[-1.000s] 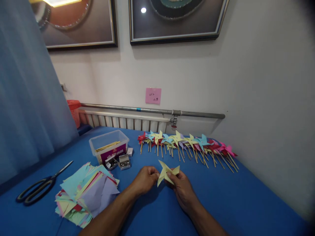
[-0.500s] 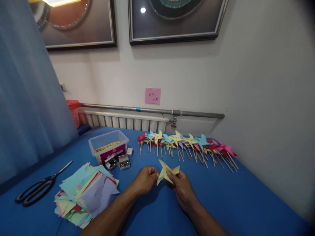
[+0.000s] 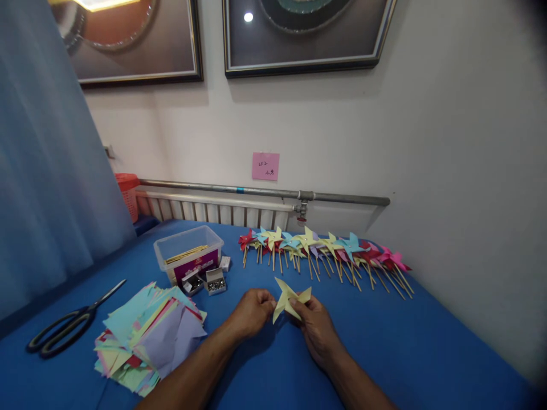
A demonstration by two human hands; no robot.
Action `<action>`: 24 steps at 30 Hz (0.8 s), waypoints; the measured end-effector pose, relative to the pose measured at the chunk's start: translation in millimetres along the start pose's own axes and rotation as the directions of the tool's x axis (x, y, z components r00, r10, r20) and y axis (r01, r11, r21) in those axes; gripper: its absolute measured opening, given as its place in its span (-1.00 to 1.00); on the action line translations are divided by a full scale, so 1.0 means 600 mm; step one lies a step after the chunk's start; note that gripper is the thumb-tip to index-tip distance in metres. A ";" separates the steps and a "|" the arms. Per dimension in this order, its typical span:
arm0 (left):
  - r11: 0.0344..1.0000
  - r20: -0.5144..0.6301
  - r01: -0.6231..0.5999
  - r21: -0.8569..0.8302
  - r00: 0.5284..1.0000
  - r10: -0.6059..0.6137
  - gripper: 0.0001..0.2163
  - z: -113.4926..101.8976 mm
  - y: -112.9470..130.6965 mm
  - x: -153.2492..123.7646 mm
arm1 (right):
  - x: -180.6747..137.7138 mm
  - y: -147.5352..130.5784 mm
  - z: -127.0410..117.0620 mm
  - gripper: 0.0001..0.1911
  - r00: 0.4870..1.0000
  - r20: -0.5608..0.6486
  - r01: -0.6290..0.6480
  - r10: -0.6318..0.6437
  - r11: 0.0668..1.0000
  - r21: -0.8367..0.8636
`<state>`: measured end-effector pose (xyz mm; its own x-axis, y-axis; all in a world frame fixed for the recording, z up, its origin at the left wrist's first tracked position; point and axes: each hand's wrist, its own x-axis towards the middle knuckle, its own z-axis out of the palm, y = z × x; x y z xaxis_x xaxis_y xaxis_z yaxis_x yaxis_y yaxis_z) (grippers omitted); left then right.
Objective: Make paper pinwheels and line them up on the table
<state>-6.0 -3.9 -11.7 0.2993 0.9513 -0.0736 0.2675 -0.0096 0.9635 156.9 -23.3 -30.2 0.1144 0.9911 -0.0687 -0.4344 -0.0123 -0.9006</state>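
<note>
A pale yellow paper pinwheel [image 3: 284,298] with folded blades is pinched in my right hand [image 3: 315,326], the thumb pressing on its centre. Close by on the left, my left hand [image 3: 253,311] is closed with thumb and fingertips together beside a blade. Whatever its fingers hold, if anything, is too small to make out. No stick shows on this pinwheel. Beyond my hands lies a row of finished pinwheels on sticks [image 3: 307,239] in yellow, blue, red, purple and pink. Two small open boxes of pushpins [image 3: 216,283] sit to the left.
A clear plastic tub [image 3: 213,239] holds thin wooden sticks [image 3: 186,254]. Nearer me is a loose pile of coloured paper [image 3: 166,336], with black-handled scissors [image 3: 70,327] at its left. A curtain [image 3: 51,171] hangs on the left; pipes and a radiator [image 3: 213,210] run behind the blue table.
Almost nothing differs. The yellow pinwheel has shifted very slightly in my right hand; both hands stay in nearly the same place.
</note>
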 end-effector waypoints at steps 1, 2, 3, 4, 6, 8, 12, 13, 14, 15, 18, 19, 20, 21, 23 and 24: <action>1.000 0.001 -0.002 0.003 1.000 0.002 -0.85 0.000 0.000 0.000 | 0.000 0.000 0.000 -0.54 1.000 0.001 0.001 -0.001 1.000 -0.001; 1.000 0.002 -0.005 0.005 1.000 0.005 -0.84 0.000 0.000 -0.001 | 0.001 0.001 -0.001 -0.54 1.000 0.000 0.000 0.000 1.000 0.002; 1.000 0.004 -0.008 0.004 1.000 0.008 -0.84 0.001 0.000 -0.001 | 0.001 0.001 -0.001 -0.54 1.000 -0.003 -0.001 0.001 1.000 0.008; 1.000 0.005 -0.011 0.001 1.000 0.011 -0.83 0.001 -0.001 -0.001 | 0.001 0.001 0.000 -0.54 1.000 -0.006 -0.003 0.003 1.000 0.014; 1.000 0.005 -0.013 -0.003 1.000 0.013 -0.82 0.002 -0.002 0.000 | 0.001 0.000 0.000 -0.54 1.000 -0.004 -0.010 0.010 1.000 0.022; 1.000 0.008 -0.010 -0.007 1.000 0.010 -0.81 0.003 -0.004 0.001 | 0.000 -0.002 0.002 -0.55 1.000 0.007 -0.019 0.019 0.999 0.029; 1.000 0.022 -0.010 -0.017 1.000 0.010 -0.82 0.001 -0.006 0.003 | -0.003 -0.005 0.006 -0.56 1.000 0.011 -0.022 0.022 0.999 0.039; 1.000 0.024 -0.012 -0.020 1.000 0.012 -0.82 0.000 -0.005 0.002 | -0.004 -0.006 0.007 -0.56 1.000 0.009 -0.021 0.020 0.999 0.037; 1.000 0.026 -0.013 -0.019 1.000 0.014 -0.81 0.000 -0.005 0.002 | -0.005 -0.007 0.007 -0.56 1.000 0.010 -0.020 0.020 0.999 0.034; 1.000 0.026 -0.015 -0.016 1.000 0.015 -0.81 -0.001 -0.004 0.002 | -0.006 -0.008 0.008 -0.56 1.000 0.012 -0.020 0.019 0.999 0.031; 1.000 0.029 -0.015 -0.009 0.999 0.015 -0.79 -0.003 -0.003 0.000 | -0.008 -0.011 0.009 -0.56 0.999 0.031 -0.020 0.019 1.000 0.022; 1.000 0.029 -0.016 -0.010 0.999 0.017 -0.79 -0.003 -0.003 0.000 | -0.008 -0.011 0.009 -0.56 0.999 0.033 -0.022 0.021 1.000 0.020; 1.000 0.028 -0.021 -0.013 0.999 0.021 -0.79 -0.003 -0.004 0.001 | -0.008 -0.010 0.009 -0.56 0.999 0.028 -0.021 0.020 1.000 0.019; 1.000 0.030 -0.026 -0.017 0.999 0.027 -0.79 -0.002 -0.006 0.001 | -0.007 -0.010 0.008 -0.56 1.000 0.023 -0.019 0.019 1.000 0.020; 0.999 0.027 -0.034 -0.024 0.999 0.035 -0.78 -0.001 -0.009 0.003 | -0.005 -0.008 0.007 -0.57 1.000 0.013 -0.014 0.013 1.000 0.024; 0.999 0.026 -0.034 -0.026 0.999 0.035 -0.78 0.000 -0.011 0.003 | -0.004 -0.007 0.007 -0.57 1.000 0.011 -0.012 0.011 1.000 0.029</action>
<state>-7.1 -1.9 -18.2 0.3322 0.9421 -0.0463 0.2329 -0.0343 0.9719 154.8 -25.1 -24.8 0.0995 0.9923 -0.0742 -0.4611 -0.0201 -0.8871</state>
